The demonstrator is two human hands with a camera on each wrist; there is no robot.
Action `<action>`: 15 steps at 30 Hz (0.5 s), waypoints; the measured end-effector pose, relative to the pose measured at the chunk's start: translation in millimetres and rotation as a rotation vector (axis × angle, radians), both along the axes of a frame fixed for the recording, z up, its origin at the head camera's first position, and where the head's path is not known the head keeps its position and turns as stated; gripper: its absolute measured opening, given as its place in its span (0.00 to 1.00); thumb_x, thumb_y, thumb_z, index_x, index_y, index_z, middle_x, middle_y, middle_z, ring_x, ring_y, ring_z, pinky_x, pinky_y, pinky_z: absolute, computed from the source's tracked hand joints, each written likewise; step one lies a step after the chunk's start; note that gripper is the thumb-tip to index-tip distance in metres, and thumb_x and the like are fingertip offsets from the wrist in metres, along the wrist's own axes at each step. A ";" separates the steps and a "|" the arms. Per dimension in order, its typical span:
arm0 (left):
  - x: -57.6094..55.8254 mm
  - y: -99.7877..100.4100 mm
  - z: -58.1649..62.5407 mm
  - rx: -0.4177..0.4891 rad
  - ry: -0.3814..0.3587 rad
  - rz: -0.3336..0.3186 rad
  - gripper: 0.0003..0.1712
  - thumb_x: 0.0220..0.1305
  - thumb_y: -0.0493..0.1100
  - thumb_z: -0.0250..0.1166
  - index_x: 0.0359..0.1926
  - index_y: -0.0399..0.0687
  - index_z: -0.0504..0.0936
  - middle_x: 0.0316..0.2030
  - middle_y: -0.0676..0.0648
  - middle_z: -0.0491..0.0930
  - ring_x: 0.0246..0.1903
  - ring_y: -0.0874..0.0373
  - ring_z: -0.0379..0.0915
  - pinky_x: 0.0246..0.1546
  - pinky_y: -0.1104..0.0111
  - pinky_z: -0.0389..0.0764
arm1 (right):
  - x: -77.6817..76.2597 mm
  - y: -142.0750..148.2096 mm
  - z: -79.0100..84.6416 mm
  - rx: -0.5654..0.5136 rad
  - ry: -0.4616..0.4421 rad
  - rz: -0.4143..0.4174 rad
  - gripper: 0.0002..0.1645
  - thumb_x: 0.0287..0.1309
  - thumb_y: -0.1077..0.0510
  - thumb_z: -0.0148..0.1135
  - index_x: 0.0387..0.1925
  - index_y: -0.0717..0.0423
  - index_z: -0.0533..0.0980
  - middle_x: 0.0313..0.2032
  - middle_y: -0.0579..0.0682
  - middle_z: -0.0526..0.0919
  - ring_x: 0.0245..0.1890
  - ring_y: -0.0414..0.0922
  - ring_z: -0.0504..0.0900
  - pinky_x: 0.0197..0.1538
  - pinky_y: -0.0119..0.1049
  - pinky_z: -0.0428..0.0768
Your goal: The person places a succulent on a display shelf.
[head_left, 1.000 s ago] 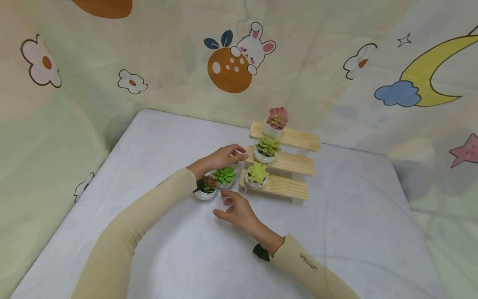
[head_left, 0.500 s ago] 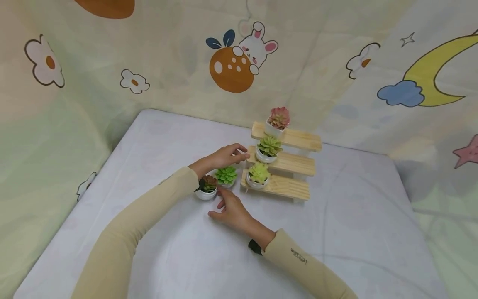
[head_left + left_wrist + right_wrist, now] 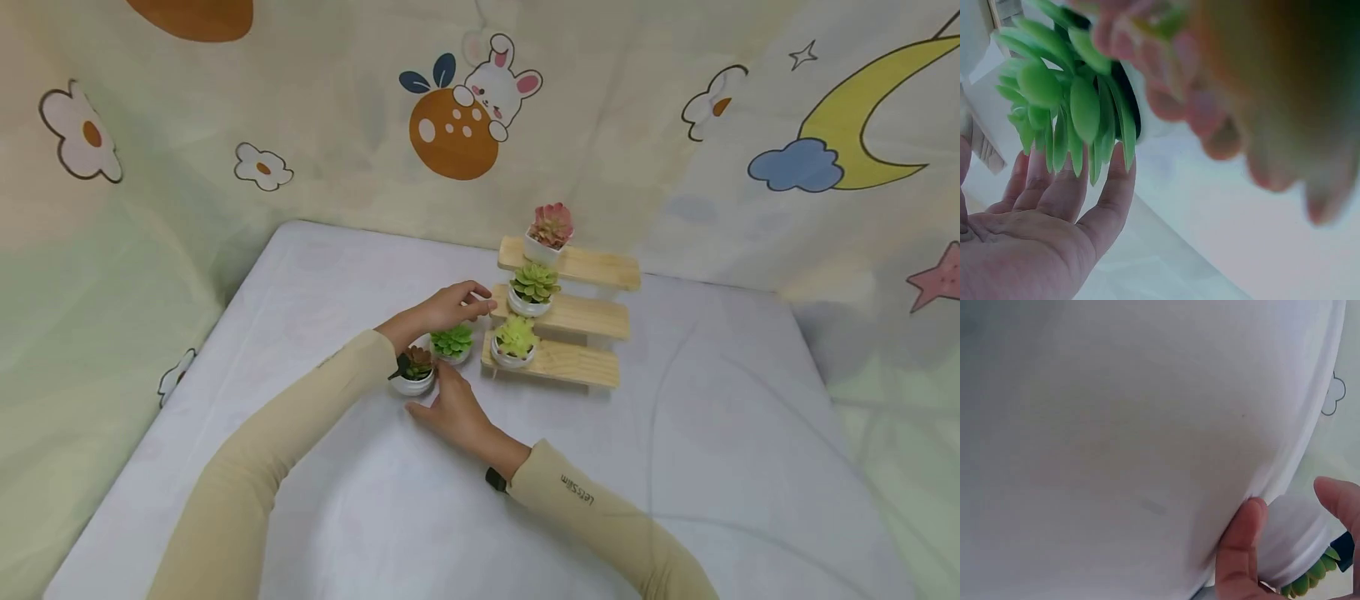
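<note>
Cloth (image 3: 345, 167) in pale cream and green, printed with a rabbit, flowers and a yellow moon, is hung behind a white-covered table (image 3: 720, 433). The person's arms are covered by beige fabric sleeves (image 3: 240, 458). On the table a three-step stand of pale wood (image 3: 588, 318) is set, a succulent being placed at the left of each step: a pink one in a square white pot (image 3: 551, 235), a green one in a round white pot (image 3: 534, 290) and a yellow-green one in a round white pot (image 3: 514, 343).

The left hand (image 3: 448, 308) is held beside the middle step, its fingers loosely bent and nothing gripped, near a bright green succulent in a white pot (image 3: 452, 342). Beside that, on the table, a brownish-red succulent in a round white pot (image 3: 414, 381) is partly overlapped by the left cuff. It is situated just left of the right hand (image 3: 453, 412), the nearer hand; no long axis is given by its round form. The right thumb and forefinger are spread about it; whether it is touched cannot be told.

Dark lettering (image 3: 577, 490) on the right sleeve can be read, inverted, as "LetsSlim".
</note>
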State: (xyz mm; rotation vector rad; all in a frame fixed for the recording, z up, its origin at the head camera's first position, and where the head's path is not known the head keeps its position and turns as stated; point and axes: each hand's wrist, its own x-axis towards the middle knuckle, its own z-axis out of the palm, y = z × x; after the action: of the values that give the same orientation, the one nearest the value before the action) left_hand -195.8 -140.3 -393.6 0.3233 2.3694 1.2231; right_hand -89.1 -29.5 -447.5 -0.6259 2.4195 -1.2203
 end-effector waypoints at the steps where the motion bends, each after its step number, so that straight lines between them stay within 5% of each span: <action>1: -0.1 0.4 -0.4 -0.001 0.002 0.003 0.29 0.76 0.56 0.50 0.68 0.44 0.65 0.56 0.40 0.75 0.55 0.46 0.73 0.56 0.55 0.73 | -1.1 -1.4 -0.3 -0.008 0.002 -0.014 0.44 0.56 0.55 0.72 0.66 0.69 0.61 0.54 0.61 0.75 0.48 0.51 0.80 0.50 0.42 0.79; 4: -0.8 1.2 -0.2 0.006 0.005 0.019 0.29 0.75 0.56 0.50 0.68 0.44 0.65 0.56 0.40 0.75 0.55 0.46 0.74 0.56 0.55 0.73 | -6.3 -5.5 -0.3 -0.033 -0.007 -0.052 0.43 0.56 0.52 0.72 0.64 0.68 0.62 0.60 0.62 0.72 0.61 0.54 0.73 0.61 0.49 0.72; 15: 0.2 1.6 0.3 0.025 0.001 0.026 0.29 0.75 0.55 0.51 0.67 0.43 0.66 0.57 0.39 0.75 0.55 0.45 0.74 0.57 0.55 0.73 | -11.2 -4.3 1.6 0.019 0.026 -0.070 0.42 0.53 0.46 0.73 0.62 0.64 0.68 0.55 0.58 0.78 0.56 0.51 0.78 0.57 0.46 0.76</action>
State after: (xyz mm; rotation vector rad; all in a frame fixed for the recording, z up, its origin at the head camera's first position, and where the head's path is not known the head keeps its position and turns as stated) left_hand -195.6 -138.6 -393.3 0.3016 2.3677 1.2659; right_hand -100.3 -33.8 -445.9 -0.5592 2.4909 -1.2228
